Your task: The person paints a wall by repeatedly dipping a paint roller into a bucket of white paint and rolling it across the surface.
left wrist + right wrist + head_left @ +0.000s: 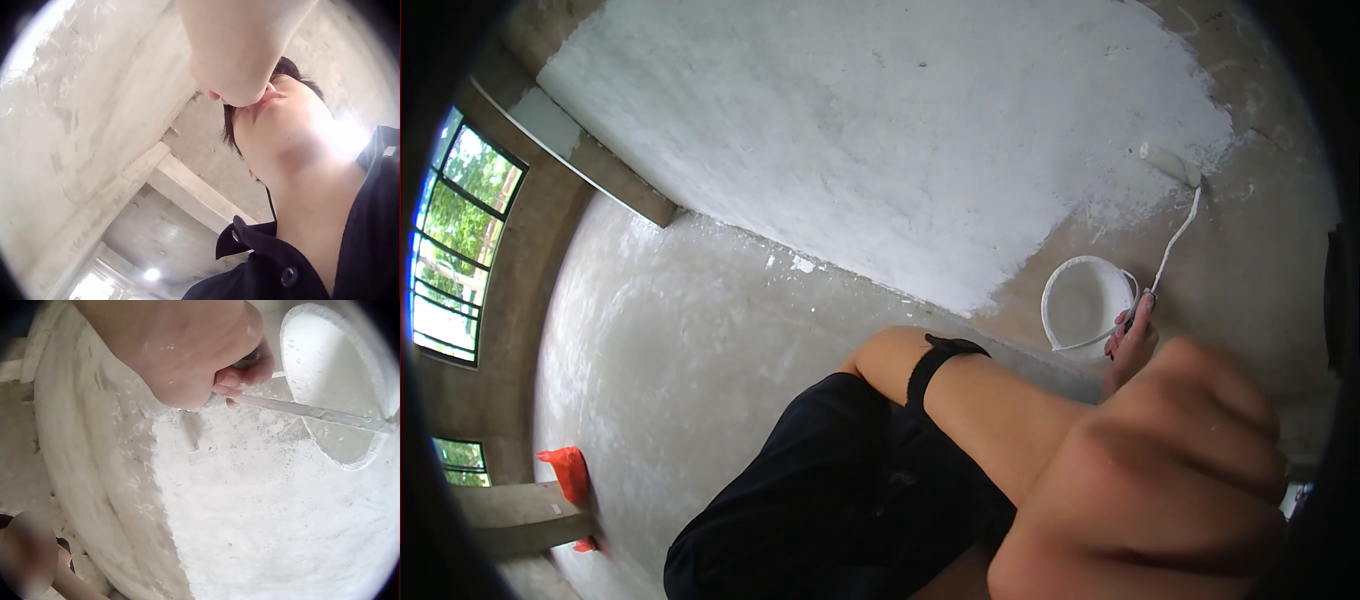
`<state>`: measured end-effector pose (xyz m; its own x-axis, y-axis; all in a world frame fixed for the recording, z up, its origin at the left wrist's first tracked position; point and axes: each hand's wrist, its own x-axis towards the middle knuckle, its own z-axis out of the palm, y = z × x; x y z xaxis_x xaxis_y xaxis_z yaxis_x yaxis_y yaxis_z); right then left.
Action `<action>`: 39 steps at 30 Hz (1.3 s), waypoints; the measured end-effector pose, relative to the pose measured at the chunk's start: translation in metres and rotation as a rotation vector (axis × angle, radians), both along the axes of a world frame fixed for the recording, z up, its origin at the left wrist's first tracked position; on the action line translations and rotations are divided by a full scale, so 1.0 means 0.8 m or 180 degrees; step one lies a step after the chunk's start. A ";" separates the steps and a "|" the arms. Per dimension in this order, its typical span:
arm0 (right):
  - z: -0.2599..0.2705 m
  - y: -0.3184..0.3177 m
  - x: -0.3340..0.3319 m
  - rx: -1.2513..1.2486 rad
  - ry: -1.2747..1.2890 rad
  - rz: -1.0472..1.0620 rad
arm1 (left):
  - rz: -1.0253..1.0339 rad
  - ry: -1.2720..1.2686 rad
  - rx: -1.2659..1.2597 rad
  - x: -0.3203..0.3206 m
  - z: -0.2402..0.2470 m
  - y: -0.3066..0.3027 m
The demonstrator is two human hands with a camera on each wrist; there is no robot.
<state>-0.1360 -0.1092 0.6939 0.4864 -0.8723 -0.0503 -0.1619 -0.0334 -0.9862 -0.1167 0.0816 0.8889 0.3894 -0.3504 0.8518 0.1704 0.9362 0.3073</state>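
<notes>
My right hand [1132, 350] grips a paint roller by its dark handle. The white roller sleeve [1170, 164] is at the far end of a paint-coated wire frame [1174, 240], overlapping the painted wall in the head view. A white bucket [1048, 300] hangs below, its handle [306, 412] running into the same right hand [206, 356]; pale paint shows inside. Large and close to the head camera, my left hand [1150, 480] has its fingers curled, with nothing visible in them. In the left wrist view that hand [240, 69] is raised against the face.
White paint covers much of the wall [880, 130], with bare concrete [1270, 230] beyond its ragged edge. White drips [802, 265] spot the concrete floor [700, 330]. An orange-red bag [568, 472] sits on a ledge far left, below windows [465, 220].
</notes>
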 end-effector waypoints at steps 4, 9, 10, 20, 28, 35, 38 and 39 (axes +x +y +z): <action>0.029 0.022 0.009 0.0061 0.0029 0.0001 | 0.0010 0.0012 0.0015 0.003 0.000 0.002; 0.006 0.003 0.004 0.0140 0.0109 -0.0045 | -0.0002 0.0052 0.0044 0.007 -0.002 -0.002; 0.008 0.004 0.005 0.0150 0.0116 -0.0051 | 0.0009 0.0058 0.0048 0.008 -0.002 -0.003; -0.023 -0.014 0.007 0.0194 0.0081 -0.0142 | 0.0110 0.0088 0.0034 0.005 0.002 -0.004; -0.027 -0.018 0.007 0.0316 0.0215 -0.0241 | 0.0320 0.0172 -0.0037 -0.005 0.004 -0.012; -0.024 -0.016 0.002 0.0265 0.0109 -0.0134 | 0.0396 0.0213 -0.0012 -0.010 0.004 -0.016; -0.015 -0.014 0.004 0.0227 0.0157 -0.0101 | 0.0420 0.0206 -0.0010 -0.007 0.003 -0.018; -0.015 -0.013 0.004 0.0223 0.0145 -0.0086 | 0.0421 0.0202 -0.0012 -0.010 0.005 -0.018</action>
<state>-0.1326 -0.1197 0.6822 0.4586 -0.8786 -0.1332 -0.2066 0.0404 -0.9776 -0.1250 0.0668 0.8925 0.4852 -0.2894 0.8251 0.0644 0.9529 0.2963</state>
